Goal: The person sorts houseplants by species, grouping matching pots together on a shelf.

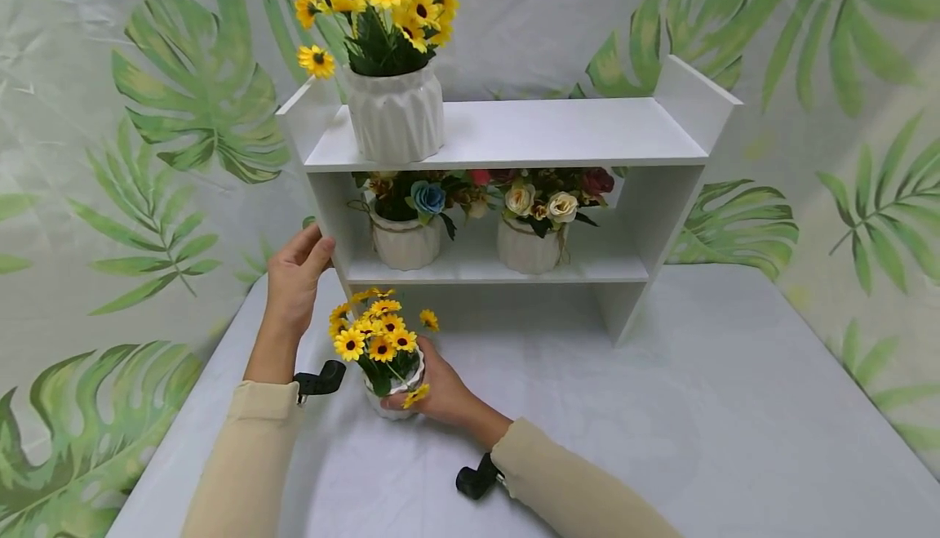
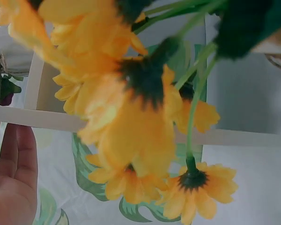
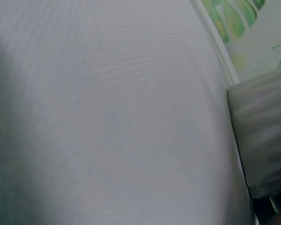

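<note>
My right hand (image 1: 444,391) grips a small white ribbed pot (image 1: 387,412) of yellow daisy-like flowers (image 1: 382,327), low in front of the shelf's left side. Fingers curl round the pot's near side, and some petals overlap the hand. At the outer left panel of the white shelf (image 1: 558,131) is my left hand (image 1: 295,281), fingertips right at the panel's edge. The left wrist view has this hand's fingers (image 2: 27,154) fairly straight against the panel, while yellow blooms (image 2: 131,122) fill the foreground. Only white cloth and a grey form show in the right wrist view.
A larger white pot (image 1: 396,117) of yellow flowers stands on the top shelf, at left. On the middle shelf are two white pots, one with a blue rose (image 1: 428,197), one with cream roses (image 1: 562,206). White cloth (image 1: 734,407) covers the table; a leaf-print backdrop hangs behind.
</note>
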Demonstrator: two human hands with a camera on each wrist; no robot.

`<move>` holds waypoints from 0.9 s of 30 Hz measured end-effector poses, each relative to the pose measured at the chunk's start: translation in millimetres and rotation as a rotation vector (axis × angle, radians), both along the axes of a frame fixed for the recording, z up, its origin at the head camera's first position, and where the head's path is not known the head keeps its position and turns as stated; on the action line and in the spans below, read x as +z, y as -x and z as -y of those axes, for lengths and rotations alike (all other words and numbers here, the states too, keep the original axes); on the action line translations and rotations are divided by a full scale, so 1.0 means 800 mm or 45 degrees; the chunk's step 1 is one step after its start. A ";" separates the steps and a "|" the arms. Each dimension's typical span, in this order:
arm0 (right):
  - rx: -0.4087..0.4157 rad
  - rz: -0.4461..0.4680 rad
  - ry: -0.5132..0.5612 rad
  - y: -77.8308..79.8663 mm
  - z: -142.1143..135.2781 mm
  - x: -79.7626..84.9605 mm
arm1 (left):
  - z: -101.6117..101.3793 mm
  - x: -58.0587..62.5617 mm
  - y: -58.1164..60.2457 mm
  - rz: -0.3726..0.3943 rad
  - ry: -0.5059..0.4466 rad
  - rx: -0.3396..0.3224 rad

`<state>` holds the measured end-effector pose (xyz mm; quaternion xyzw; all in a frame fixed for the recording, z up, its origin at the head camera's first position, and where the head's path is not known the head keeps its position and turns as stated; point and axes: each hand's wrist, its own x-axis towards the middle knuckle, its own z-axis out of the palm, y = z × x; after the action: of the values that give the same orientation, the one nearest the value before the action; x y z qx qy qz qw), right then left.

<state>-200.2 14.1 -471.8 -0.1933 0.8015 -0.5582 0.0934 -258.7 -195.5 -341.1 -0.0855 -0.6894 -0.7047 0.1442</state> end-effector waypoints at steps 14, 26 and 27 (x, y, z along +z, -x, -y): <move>-0.038 -0.084 -0.040 -0.003 -0.004 0.004 | 0.007 0.005 -0.001 0.006 0.038 -0.019; 0.006 -0.170 0.014 -0.021 -0.072 0.037 | 0.004 0.003 0.000 -0.012 0.038 -0.004; 0.001 -0.196 0.010 -0.024 -0.083 0.041 | 0.004 0.003 0.000 -0.010 0.032 -0.004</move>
<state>-180.9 80.2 -439.1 -0.2365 0.8039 -0.5448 0.0309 -259.0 -198.7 -338.8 -0.0912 -0.6975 -0.6959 0.1447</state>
